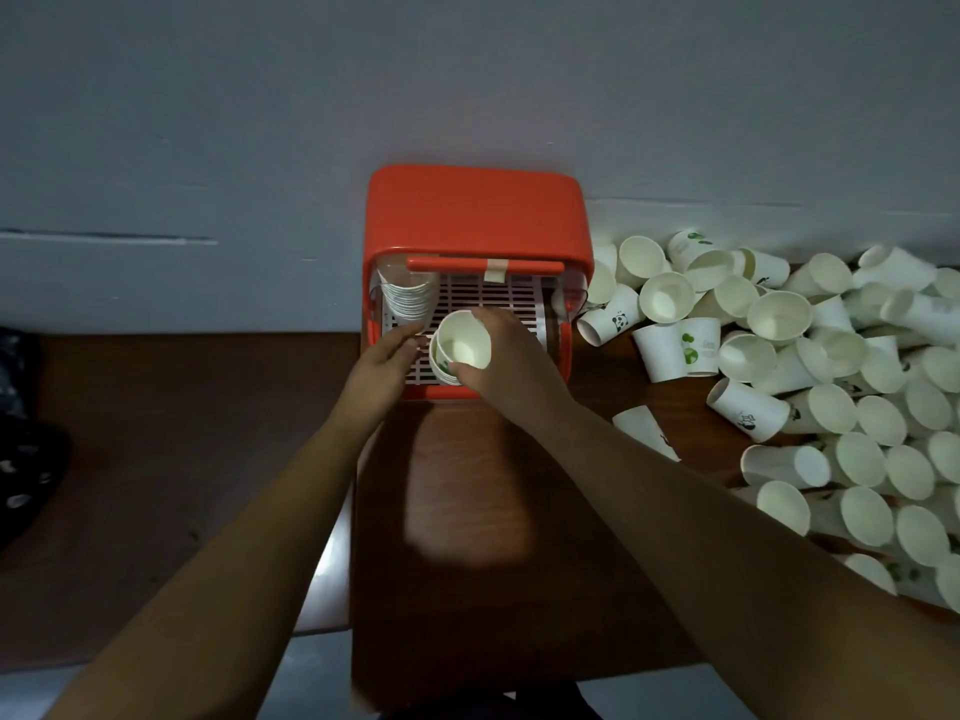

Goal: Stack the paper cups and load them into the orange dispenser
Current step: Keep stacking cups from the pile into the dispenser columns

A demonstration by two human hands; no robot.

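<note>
The orange dispenser (475, 215) stands against the wall at the back of a dark wooden table, its white slatted tray (498, 296) facing me. A stack of white paper cups (408, 298) leans in its left side. My right hand (506, 356) grips a short stack of nested cups (460, 345), mouth toward me, just above the front of the tray. My left hand (387, 358) hovers beside that stack on its left, fingers spread and empty, fingertips close to the cups. A large heap of loose paper cups (810, 376) lies to the dispenser's right.
The wooden table (478, 537) extends toward me under my forearms. A lower brown surface (171, 433) lies to the left, with a dark patterned object (23, 444) at the far left edge. A grey wall (467, 75) closes the back.
</note>
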